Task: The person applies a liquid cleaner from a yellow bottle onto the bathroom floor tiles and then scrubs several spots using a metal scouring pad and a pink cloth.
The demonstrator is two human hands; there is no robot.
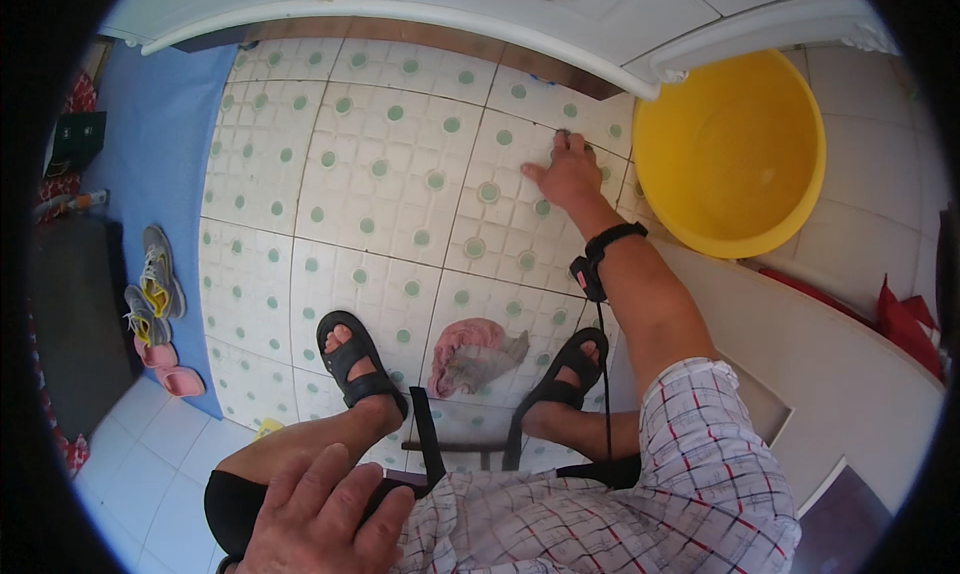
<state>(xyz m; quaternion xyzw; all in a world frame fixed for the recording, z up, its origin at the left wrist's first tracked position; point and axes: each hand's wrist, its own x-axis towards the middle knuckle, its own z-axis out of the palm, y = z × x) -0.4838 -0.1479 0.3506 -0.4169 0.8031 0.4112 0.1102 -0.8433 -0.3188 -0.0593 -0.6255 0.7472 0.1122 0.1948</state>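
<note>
My right hand (572,173) reaches down to the tiled floor (375,199), left of a large yellow plastic basin (739,158). Its fingertips are at a small dark item (562,134) that they partly cover; whether they grip it cannot be told. Across my left thigh lies my left hand (326,510), its fingers apart and nothing seen in it. On the floor between my sandalled feet is a pink cloth (454,349), with a crumpled translucent plastic bag (487,364) against it.
White furniture (405,11) with a rope-like handle spans the top. A blue mat (142,161) on the left bears grey sneakers (157,270) and pink slippers (180,381). A pale panel (810,341) stands at the right. Part of a low stool (454,446) shows beneath me.
</note>
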